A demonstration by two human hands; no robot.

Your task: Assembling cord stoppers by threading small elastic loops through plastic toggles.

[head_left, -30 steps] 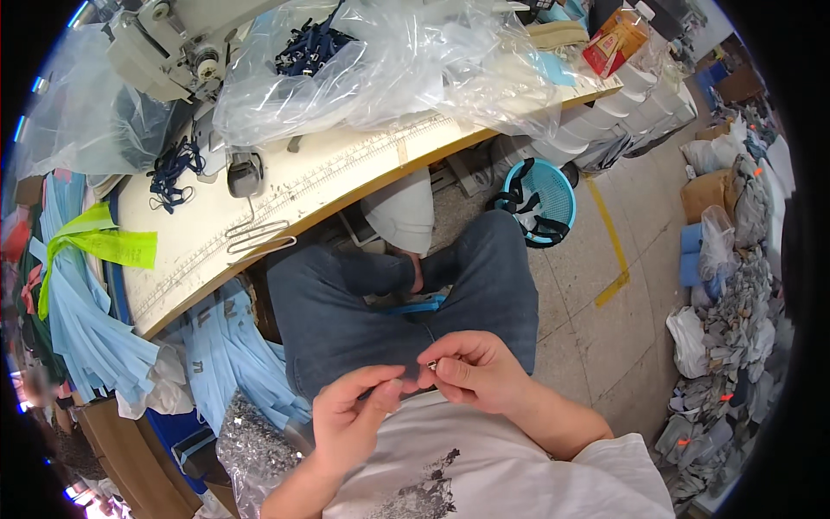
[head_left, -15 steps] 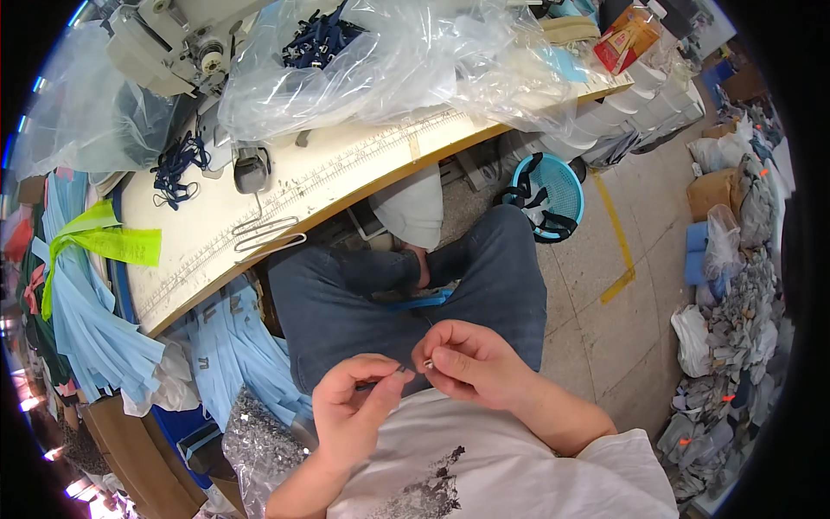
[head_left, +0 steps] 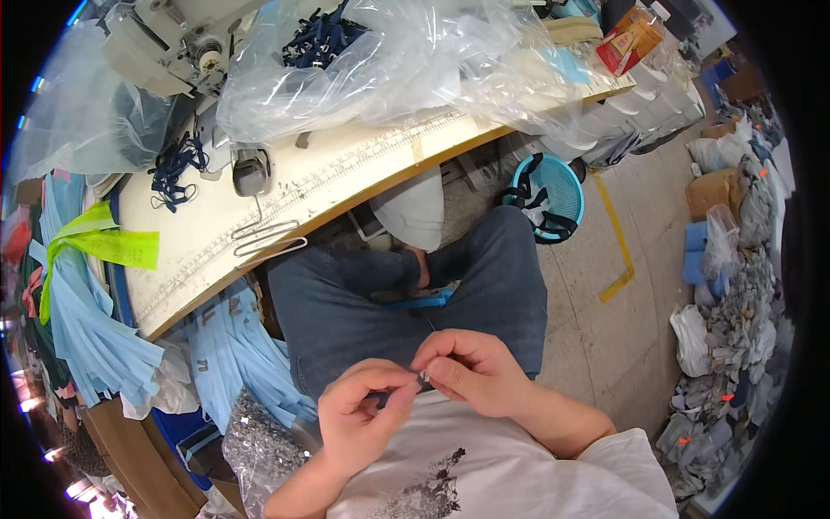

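Both hands meet over my lap, fingertips almost touching. A tiny silvery metal piece [head_left: 424, 377] shows between them, too small to name surely. Thumb and forefinger of my right hand [head_left: 471, 370] pinch it. My left hand [head_left: 365, 406] is closed in a pinch just beside it; whatever its fingertips hold is hidden. On the table to the upper left lies a bunch of navy cord loops [head_left: 175, 173] with small fittings. More navy strap pieces [head_left: 320, 39] sit in a clear plastic bag [head_left: 402, 73].
A sewing machine [head_left: 186, 52] stands on the white worktable [head_left: 346, 164], whose wooden edge crosses ahead of my knees. Light-blue fabric strips [head_left: 91, 320] hang at the left. A turquoise basket [head_left: 558, 195] is on the floor. Grey scraps [head_left: 731, 346] are heaped along the right.
My left hand has shifted slightly right and my right hand slightly down, bringing the fingertips together around the small metal piece.
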